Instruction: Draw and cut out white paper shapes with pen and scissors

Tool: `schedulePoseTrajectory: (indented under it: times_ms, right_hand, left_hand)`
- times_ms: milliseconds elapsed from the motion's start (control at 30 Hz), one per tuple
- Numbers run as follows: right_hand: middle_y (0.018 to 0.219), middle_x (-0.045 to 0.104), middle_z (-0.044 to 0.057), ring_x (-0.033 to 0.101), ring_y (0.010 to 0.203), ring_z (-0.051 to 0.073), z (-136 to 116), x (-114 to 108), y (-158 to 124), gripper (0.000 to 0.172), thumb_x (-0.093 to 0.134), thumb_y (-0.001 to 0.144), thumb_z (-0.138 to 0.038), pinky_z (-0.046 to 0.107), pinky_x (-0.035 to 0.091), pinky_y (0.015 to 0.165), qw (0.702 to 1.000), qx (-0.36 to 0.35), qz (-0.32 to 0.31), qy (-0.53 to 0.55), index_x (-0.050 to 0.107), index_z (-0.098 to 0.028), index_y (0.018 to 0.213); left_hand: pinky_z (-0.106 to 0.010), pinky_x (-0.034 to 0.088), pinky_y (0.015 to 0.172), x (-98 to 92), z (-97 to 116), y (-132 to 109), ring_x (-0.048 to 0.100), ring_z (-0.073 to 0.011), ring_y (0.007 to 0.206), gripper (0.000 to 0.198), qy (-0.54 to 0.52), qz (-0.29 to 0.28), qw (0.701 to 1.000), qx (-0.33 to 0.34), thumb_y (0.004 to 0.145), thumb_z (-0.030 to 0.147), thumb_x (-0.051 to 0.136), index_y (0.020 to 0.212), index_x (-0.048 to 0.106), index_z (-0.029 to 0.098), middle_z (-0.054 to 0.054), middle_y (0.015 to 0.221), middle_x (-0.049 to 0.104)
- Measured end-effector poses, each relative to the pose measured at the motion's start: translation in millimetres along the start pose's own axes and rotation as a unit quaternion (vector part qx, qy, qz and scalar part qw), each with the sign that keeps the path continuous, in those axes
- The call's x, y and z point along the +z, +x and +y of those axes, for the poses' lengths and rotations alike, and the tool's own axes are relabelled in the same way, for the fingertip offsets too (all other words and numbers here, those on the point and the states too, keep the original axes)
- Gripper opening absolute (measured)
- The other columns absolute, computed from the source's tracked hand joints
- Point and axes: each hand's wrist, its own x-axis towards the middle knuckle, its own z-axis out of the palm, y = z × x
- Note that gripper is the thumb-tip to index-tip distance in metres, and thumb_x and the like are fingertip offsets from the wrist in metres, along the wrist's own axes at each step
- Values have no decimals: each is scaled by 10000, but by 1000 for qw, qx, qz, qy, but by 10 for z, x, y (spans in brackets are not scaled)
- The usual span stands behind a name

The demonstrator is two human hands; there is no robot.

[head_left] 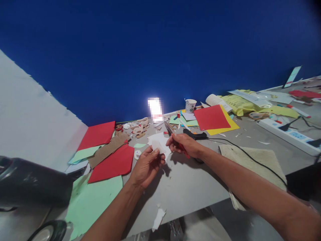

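Between the thumb and fingers of my left hand is a small white piece of paper. My right hand is closed around the red handles of a pair of scissors, whose dark blades point up and away. The blades stand apart from the paper, just to its right. Beyond both hands a larger white sheet lies on the grey table. A black glue gun with a cable rests just past my right hand.
Red sheets, green sheets and corrugated cardboard lie left. A patterned cup and a red sheet stand at the back. Right are a folded cloth and a power strip. A blue wall closes the back.
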Motion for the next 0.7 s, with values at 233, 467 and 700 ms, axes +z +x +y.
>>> schedulePoseTrajectory:
  times_ms: [233, 467, 700]
  right_hand:
    - [584, 540, -15, 377, 480, 78, 0, -113, 1, 553, 526, 955, -635, 239, 288, 467, 997, -40, 19, -61, 725, -131, 847]
    - [598, 551, -15, 476, 566, 94, -124, -174, -86, 476, 605, 946, -557, 241, 349, 564, 974, -63, -153, -156, 772, -125, 838]
    - [584, 559, -28, 510, 574, 96, -199, -130, -105, 432, 608, 944, -522, 231, 350, 567, 952, -70, -171, -244, 785, -138, 853]
  left_hand:
    - [-205, 515, 554, -26, 14, -4, 605, -108, 635, 355, -18, -26, 999, 9, 717, 188, 882, 993, 664, 137, -14, 756, 656]
    - [-209, 517, 569, 16, 59, -40, 595, -105, 634, 322, 13, -62, 998, 19, 716, 213, 881, 957, 693, 111, -40, 761, 677]
    - [-213, 530, 595, -9, 40, -29, 651, -131, 671, 343, 34, -50, 998, 6, 712, 204, 873, 991, 684, 137, -46, 796, 707]
